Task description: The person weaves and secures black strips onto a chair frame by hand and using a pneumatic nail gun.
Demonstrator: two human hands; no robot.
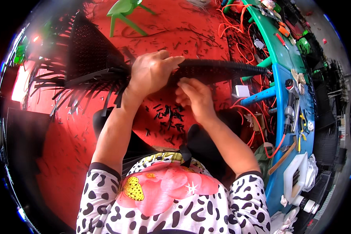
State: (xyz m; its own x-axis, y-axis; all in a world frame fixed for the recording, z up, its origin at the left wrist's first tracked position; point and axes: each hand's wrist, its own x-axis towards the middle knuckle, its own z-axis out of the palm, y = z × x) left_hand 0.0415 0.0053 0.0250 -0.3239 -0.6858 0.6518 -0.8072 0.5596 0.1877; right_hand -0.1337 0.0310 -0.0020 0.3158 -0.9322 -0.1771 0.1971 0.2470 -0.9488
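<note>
My left hand point(150, 74) grips the black weave point(93, 50), likely steadying it; my right hand point(197, 98) curls below, hold unclear

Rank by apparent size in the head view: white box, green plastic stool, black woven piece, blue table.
1. Black woven piece
2. Blue table
3. Green plastic stool, cut off at the top
4. White box
</note>
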